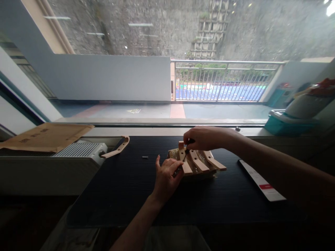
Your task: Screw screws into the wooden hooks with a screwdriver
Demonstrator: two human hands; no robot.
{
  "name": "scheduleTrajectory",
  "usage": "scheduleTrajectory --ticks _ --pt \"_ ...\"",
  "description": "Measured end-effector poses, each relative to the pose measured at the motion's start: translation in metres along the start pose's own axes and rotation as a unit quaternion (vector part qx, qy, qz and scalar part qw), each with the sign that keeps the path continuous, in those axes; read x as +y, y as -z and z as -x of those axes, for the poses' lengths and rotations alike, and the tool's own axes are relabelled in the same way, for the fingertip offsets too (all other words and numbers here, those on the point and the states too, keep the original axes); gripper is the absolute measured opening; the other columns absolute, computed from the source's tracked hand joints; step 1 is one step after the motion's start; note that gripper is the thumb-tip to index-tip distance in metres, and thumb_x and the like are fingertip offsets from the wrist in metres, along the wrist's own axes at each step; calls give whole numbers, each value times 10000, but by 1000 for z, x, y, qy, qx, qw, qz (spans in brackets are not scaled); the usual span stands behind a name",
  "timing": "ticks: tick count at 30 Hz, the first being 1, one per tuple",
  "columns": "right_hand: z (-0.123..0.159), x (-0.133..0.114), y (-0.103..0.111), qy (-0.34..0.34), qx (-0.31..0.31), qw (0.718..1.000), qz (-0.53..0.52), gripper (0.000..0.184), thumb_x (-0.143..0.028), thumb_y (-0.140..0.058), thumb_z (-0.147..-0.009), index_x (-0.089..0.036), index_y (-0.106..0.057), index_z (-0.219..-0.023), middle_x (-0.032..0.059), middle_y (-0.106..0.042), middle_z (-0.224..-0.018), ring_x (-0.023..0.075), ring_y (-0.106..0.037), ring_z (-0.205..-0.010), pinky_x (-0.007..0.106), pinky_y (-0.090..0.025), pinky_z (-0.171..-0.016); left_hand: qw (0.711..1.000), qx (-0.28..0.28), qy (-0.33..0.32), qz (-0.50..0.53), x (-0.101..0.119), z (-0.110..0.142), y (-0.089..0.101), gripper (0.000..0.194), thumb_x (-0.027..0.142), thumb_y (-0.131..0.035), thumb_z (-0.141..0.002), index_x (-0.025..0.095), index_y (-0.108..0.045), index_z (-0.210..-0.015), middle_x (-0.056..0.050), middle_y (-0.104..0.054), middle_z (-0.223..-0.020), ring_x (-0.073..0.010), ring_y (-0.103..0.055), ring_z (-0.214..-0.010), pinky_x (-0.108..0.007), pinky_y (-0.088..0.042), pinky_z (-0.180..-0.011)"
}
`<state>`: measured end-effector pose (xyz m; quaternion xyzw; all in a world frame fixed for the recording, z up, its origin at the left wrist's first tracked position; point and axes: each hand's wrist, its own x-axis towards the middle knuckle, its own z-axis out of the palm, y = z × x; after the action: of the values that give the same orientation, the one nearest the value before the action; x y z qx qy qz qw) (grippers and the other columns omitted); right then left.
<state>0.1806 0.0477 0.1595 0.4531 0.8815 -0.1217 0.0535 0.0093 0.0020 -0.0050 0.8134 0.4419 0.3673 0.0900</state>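
A small wooden assembly [200, 163] of several curved slats lies on the dark table [125, 188] in front of a large window. My left hand [166, 176] rests against its left end, fingers curled on the nearest slat. My right hand [202, 138] is over the assembly's far side, closed on a small dark tool [186, 149] whose tip points down at a slat. A single loose curved wooden slat [117, 149] lies to the left, near the table's back edge. A small screw [144, 157] lies on the table between that slat and my left hand.
A white radiator-like unit [52, 164] with brown cardboard [44, 136] on top stands at the left. A white paper strip with a red mark [261, 181] lies at the right. A teal and white object [295, 116] sits by the window sill at the far right.
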Motion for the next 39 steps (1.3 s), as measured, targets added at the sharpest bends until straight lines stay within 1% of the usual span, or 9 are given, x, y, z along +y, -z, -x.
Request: scheduleTrajectory --ticks 5,11,18,21,24,32,35,37,39 --pt "-4 0 -8 26 32 999 12 207 -237 -472 -826 -160 -662 -858 35 -652 -789 95 -504 -623 229 -324 -544 1000 3 1 -1 -1 0 -1 151 277 -502 -869 253 -619 -961 -2 -675 -941 -182 -589 -972 -533 -59 -1095" --pt "-10 3 -17 13 53 998 29 284 -295 -418 -867 -130 -642 -809 52 -627 -732 95 -462 -576 242 -292 -517 1000 7 0 3 -1 0 -2 147 283 -506 -867 248 -619 -954 -3 -676 -934 -185 -593 -965 -538 -65 -1093" --pt "-4 7 -9 3 12 1000 -28 241 -292 -539 -789 -197 -653 -979 26 -653 -822 104 -529 -635 219 -336 -519 1000 2 0 1 0 0 0 156 278 -490 -874 252 -619 -958 -4 -674 -950 -186 -588 -974 -545 -58 -1094" --pt "-2 5 -7 3 5 1000 -30 216 -243 -526 -788 -201 -664 -949 16 -648 -789 96 -520 -614 215 -334 -511 1000 -1 0 0 -1 1 0 164 282 -481 -878 251 -618 -962 -7 -673 -947 -191 -587 -979 -548 -58 -1094" --pt "-3 4 -9 13 26 999 -16 203 -220 -511 -790 -193 -664 -921 19 -651 -799 100 -518 -638 220 -334 -528 1000 3 1 0 -1 1 -2 156 275 -496 -869 251 -620 -961 -6 -676 -945 -188 -588 -974 -542 -64 -1095" --pt "-6 5 -14 -20 29 999 4 213 -286 -494 -818 -163 -654 -886 33 -643 -755 101 -503 -584 243 -336 -522 1000 4 6 -4 -1 1 -4 148 273 -519 -855 251 -614 -967 3 -672 -958 -185 -583 -993 -525 -60 -1101" --pt "-6 8 -11 -32 9 999 4 242 -305 -518 -813 -160 -654 -951 42 -645 -774 111 -512 -582 259 -341 -524 1000 0 9 -7 -1 1 -5 149 283 -522 -855 250 -612 -969 3 -670 -957 -184 -582 -990 -521 -66 -1100" --pt "-6 10 -9 -41 -3 999 -7 280 -283 -567 -784 -184 -643 -1035 37 -647 -814 123 -531 -610 267 -354 -543 1000 0 10 -7 -1 2 -5 148 290 -524 -856 249 -613 -967 4 -666 -962 -181 -581 -988 -514 -66 -1100" --pt "-7 11 -6 -46 -10 999 -18 272 -241 -576 -780 -200 -652 -1038 30 -646 -836 131 -546 -641 277 -366 -573 1000 2 8 -6 -2 2 -6 150 292 -530 -854 245 -613 -969 7 -661 -965 -176 -579 -990 -504 -60 -1103"
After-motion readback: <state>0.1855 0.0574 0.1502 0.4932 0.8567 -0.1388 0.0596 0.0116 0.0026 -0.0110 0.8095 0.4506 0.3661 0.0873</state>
